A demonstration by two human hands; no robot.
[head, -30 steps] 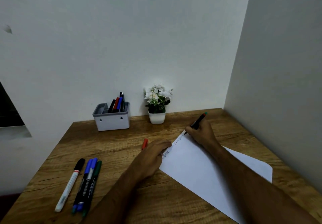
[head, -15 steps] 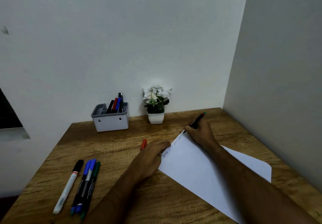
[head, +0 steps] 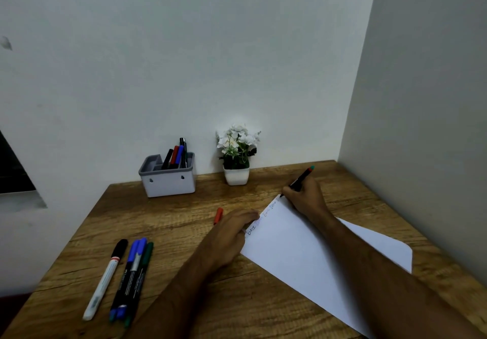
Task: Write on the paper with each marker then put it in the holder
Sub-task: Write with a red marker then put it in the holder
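A white paper (head: pixel 303 249) lies slanted on the wooden desk (head: pixel 184 222), with short handwritten words along its top edge. My right hand (head: pixel 305 196) grips a black marker (head: pixel 300 179) with a red and teal end, its tip at the paper's far corner. My left hand (head: pixel 232 230) presses flat on the paper's left edge. A red cap (head: pixel 218 214) peeks out just beyond the left hand. The grey holder (head: pixel 168 183) stands at the back with several markers inside. At the front left lie a white marker with a black cap (head: pixel 105 280), two blue markers (head: pixel 130 278) and a green marker (head: pixel 143 270).
A small white pot of white flowers (head: pixel 237 154) stands against the back wall, right of the holder. Walls close the desk at the back and right. The desk's left edge runs diagonally past the loose markers.
The right hand with the marker has stayed at the paper's far corner, shifting only slightly. The left hand keeps pressing on the paper. The view drifted a little.
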